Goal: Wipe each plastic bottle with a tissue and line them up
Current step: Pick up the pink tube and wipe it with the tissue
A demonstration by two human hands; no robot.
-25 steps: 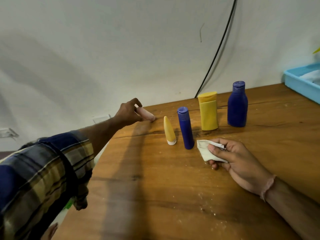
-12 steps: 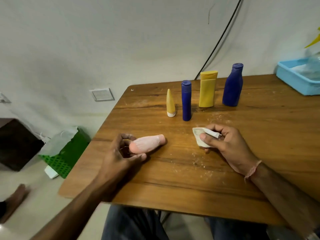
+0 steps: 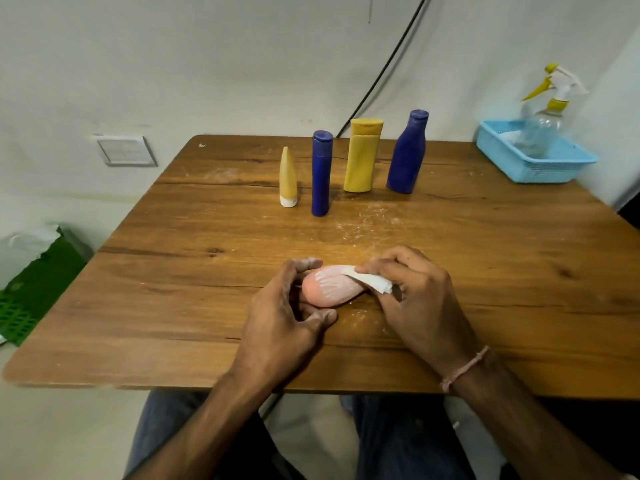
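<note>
A pink bottle (image 3: 329,289) dusted with white powder lies on its side near the front middle of the wooden table (image 3: 173,289). My left hand (image 3: 287,320) grips its left end. My right hand (image 3: 412,299) presses a folded white tissue (image 3: 370,280) against the bottle's right part. At the back stand several bottles in a row: a small yellow tube (image 3: 288,177), a slim blue bottle (image 3: 321,173), a yellow bottle (image 3: 363,155) and a larger blue bottle (image 3: 408,152).
A light blue basket (image 3: 535,164) holding a clear spray bottle (image 3: 543,112) sits at the table's back right corner. White powder (image 3: 367,221) is scattered in front of the row. A green crate (image 3: 31,292) lies on the floor at left. A black cable (image 3: 384,67) runs down the wall.
My left hand carried the pink bottle from the far left edge to the front middle. My right hand brought the tissue over onto the bottle.
</note>
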